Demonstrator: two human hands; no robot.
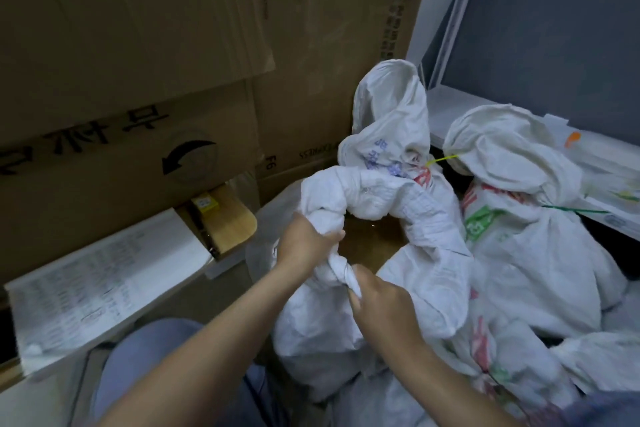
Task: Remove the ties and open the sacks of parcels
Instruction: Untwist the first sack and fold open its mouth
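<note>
A white woven sack (318, 333) stands in front of me with its neck twisted into a knot (337, 270). My left hand (306, 243) grips the twisted neck just above the knot. My right hand (381, 298) pinches the cloth at the knot's lower right. Behind it stands a second sack (391, 128) closed by a yellow tie (441, 159). At the right a third sack (519, 236) is closed by a green tie (571, 210).
Large cardboard boxes (138, 62) fill the left and back. A white board with printed lists (104, 284) lies at the left, beside a wooden piece (232, 222). A white-framed dark panel (554, 38) stands at the right. More white sacks (595, 360) lie at the lower right.
</note>
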